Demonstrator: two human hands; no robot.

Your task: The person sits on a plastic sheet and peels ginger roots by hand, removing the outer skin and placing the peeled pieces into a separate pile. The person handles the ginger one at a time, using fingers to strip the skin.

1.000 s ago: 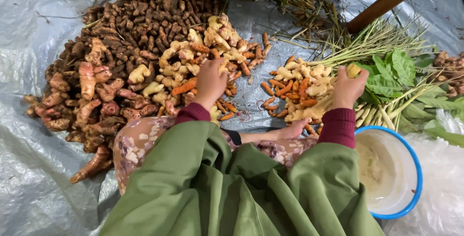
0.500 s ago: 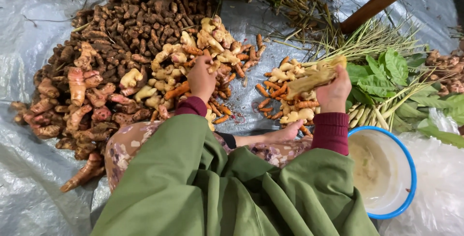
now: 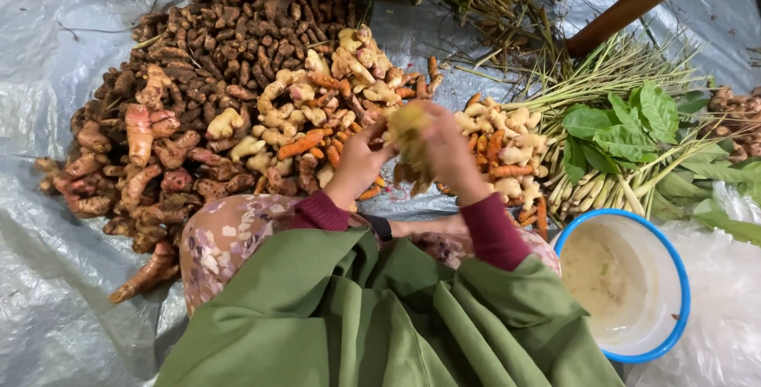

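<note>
My left hand (image 3: 358, 161) and my right hand (image 3: 449, 153) meet in front of me, both closed around one pale yellowish root piece (image 3: 407, 129), blurred by motion. Below and behind them lie heaps of roots: small pale ginger-like pieces mixed with orange turmeric fingers (image 3: 317, 109), and a second pale-and-orange heap (image 3: 503, 145) to the right. Dark brown small rhizomes (image 3: 238, 30) fill the back left, and reddish-brown larger roots (image 3: 127, 165) lie at the left edge.
A white bowl with a blue rim (image 3: 674, 276) sits at the lower right. Lemongrass stalks (image 3: 602, 173) and green leaves (image 3: 626, 125) lie right of the roots. A grey plastic sheet (image 3: 47, 54) covers the ground. A wooden leg (image 3: 634, 6) crosses the top right.
My right hand carried the pale root in from the right heap toward the centre. My left hand left the left heap and joined it, so both now hold the piece.
</note>
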